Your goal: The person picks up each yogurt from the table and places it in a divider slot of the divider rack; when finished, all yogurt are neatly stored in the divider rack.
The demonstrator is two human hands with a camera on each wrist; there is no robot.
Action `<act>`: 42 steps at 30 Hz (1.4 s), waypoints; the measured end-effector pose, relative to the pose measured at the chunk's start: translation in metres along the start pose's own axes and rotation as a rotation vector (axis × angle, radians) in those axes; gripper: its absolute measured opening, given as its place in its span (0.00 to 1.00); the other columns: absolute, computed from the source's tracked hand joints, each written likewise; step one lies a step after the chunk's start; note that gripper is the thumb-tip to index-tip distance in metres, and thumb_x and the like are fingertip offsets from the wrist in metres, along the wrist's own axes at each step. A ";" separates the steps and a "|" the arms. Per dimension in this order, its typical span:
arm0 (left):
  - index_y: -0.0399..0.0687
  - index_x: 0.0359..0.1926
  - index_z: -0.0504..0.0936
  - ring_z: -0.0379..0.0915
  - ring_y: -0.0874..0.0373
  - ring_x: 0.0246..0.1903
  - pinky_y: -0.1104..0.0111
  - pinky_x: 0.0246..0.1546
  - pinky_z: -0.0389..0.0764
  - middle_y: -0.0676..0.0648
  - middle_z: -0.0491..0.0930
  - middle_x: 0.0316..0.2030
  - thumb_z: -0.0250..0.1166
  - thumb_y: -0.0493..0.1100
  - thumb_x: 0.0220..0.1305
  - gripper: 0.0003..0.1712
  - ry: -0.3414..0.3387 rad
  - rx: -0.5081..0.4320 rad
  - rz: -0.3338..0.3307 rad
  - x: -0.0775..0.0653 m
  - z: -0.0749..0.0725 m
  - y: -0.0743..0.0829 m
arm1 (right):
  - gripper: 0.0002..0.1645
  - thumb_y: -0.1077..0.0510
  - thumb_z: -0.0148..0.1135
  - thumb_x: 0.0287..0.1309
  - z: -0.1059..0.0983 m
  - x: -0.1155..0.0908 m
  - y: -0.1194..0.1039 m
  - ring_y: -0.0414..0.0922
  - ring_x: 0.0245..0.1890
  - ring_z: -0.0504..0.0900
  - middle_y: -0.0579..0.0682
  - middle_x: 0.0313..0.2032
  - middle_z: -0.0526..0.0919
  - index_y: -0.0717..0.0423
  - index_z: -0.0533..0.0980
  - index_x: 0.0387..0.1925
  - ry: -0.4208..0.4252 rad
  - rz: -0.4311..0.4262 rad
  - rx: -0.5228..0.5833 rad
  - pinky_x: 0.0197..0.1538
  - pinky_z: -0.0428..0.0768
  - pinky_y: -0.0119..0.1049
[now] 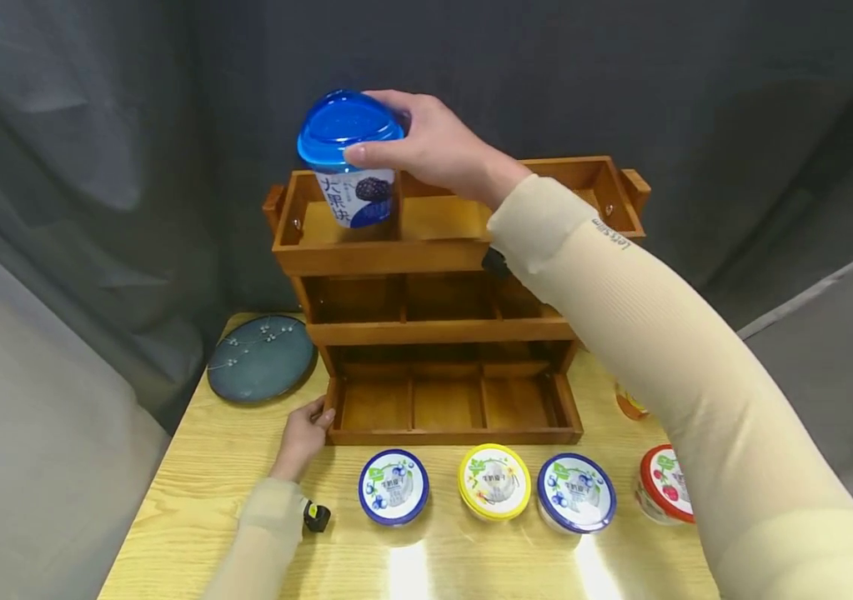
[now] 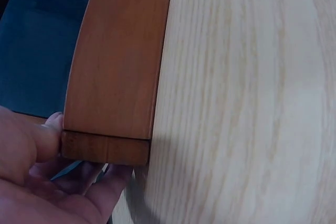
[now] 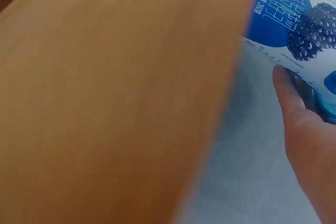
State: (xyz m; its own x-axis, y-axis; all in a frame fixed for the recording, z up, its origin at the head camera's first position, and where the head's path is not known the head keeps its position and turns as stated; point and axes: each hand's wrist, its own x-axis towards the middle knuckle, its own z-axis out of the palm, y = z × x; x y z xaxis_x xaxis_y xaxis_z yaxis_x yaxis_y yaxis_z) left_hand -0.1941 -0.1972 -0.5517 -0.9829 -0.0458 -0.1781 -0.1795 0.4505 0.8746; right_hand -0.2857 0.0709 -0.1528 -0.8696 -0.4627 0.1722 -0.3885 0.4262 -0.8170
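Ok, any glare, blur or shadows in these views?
Head: two patches of white glare on the table; left wrist: a soft shadow beside the fingers; right wrist: the near wooden rack is blurred, the cup sharper.

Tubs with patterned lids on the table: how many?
4, before the wooden organizer, left to right: blue-rimmed tub, yellow-rimmed tub, second blue-rimmed tub, red-rimmed tub; the right sleeve may hide more.

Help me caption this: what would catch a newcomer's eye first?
Probably the blue-lidded cup, held by the right grip near the top left of the wooden rack. That three-tiered rack stands mid-picture in the head view, with four tubs lined up in front, rimmed blue, yellow or red.
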 end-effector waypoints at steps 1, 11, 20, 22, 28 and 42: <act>0.32 0.70 0.66 0.71 0.39 0.60 0.53 0.57 0.77 0.31 0.72 0.62 0.55 0.39 0.75 0.27 0.002 -0.003 -0.003 -0.001 0.000 0.001 | 0.52 0.41 0.70 0.58 0.004 0.002 0.000 0.44 0.65 0.69 0.46 0.70 0.65 0.43 0.53 0.77 -0.010 0.002 0.002 0.66 0.71 0.39; 0.33 0.70 0.65 0.71 0.39 0.60 0.52 0.57 0.76 0.31 0.72 0.62 0.55 0.38 0.76 0.27 -0.005 -0.027 0.009 -0.007 0.004 0.003 | 0.57 0.38 0.72 0.53 0.023 0.012 0.008 0.44 0.65 0.68 0.45 0.70 0.64 0.44 0.53 0.77 -0.077 0.028 -0.035 0.63 0.73 0.37; 0.32 0.71 0.64 0.70 0.40 0.61 0.52 0.59 0.75 0.32 0.71 0.63 0.55 0.38 0.76 0.27 -0.014 -0.034 0.011 -0.005 0.004 0.004 | 0.58 0.34 0.71 0.51 0.028 0.007 0.011 0.45 0.65 0.69 0.45 0.70 0.64 0.45 0.53 0.77 -0.044 0.071 -0.062 0.64 0.73 0.38; 0.33 0.71 0.64 0.70 0.40 0.61 0.52 0.59 0.75 0.32 0.71 0.63 0.54 0.38 0.76 0.27 -0.014 -0.030 0.009 -0.005 0.004 0.004 | 0.59 0.33 0.70 0.52 0.029 0.006 0.011 0.46 0.65 0.69 0.46 0.70 0.64 0.45 0.53 0.77 -0.037 0.075 -0.074 0.64 0.73 0.38; 0.34 0.72 0.63 0.71 0.40 0.60 0.53 0.58 0.75 0.32 0.71 0.63 0.54 0.39 0.76 0.27 -0.019 -0.037 0.005 -0.005 0.006 0.005 | 0.59 0.32 0.69 0.53 0.030 0.003 0.013 0.46 0.66 0.68 0.46 0.71 0.63 0.45 0.51 0.78 -0.026 0.087 -0.094 0.64 0.73 0.39; 0.34 0.72 0.63 0.68 0.40 0.62 0.52 0.59 0.75 0.32 0.70 0.64 0.54 0.40 0.76 0.28 -0.026 -0.041 0.002 0.004 0.009 0.003 | 0.59 0.32 0.65 0.57 0.024 0.001 0.014 0.46 0.70 0.62 0.44 0.75 0.56 0.43 0.44 0.79 -0.038 0.078 -0.135 0.69 0.67 0.39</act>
State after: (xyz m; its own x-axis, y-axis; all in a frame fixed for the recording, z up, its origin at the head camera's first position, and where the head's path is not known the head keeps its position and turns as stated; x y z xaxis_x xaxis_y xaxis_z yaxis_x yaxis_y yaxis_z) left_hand -0.1979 -0.1881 -0.5536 -0.9820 -0.0221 -0.1876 -0.1798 0.4137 0.8925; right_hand -0.2846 0.0585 -0.1774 -0.8875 -0.4522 0.0885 -0.3603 0.5613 -0.7451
